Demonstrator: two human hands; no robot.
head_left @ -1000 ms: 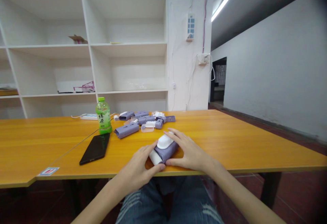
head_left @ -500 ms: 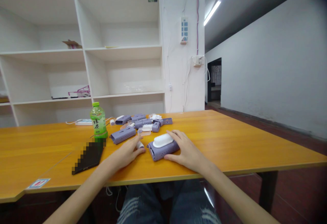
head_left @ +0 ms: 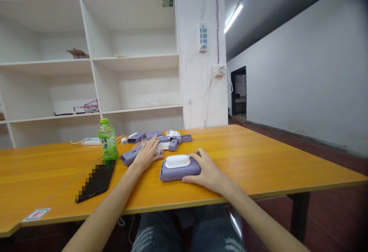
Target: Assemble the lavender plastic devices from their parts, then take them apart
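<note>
Lilac plastic sits under my right hand, whose fingers rest loosely against the end of the vented casing with its white insert, near the tabletop's front edge. My left hand has left it and now lies flat, fingers spread, on the farther pile of lilac parts.

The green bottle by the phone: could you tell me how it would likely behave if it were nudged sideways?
The green bottle stands upright, tall and narrow on a small base, so a push near the cap would probably tip it. Being round, it would likely roll across the smooth table once down. It looks like thin plastic, so probably light; how full it is I cannot tell.
</note>
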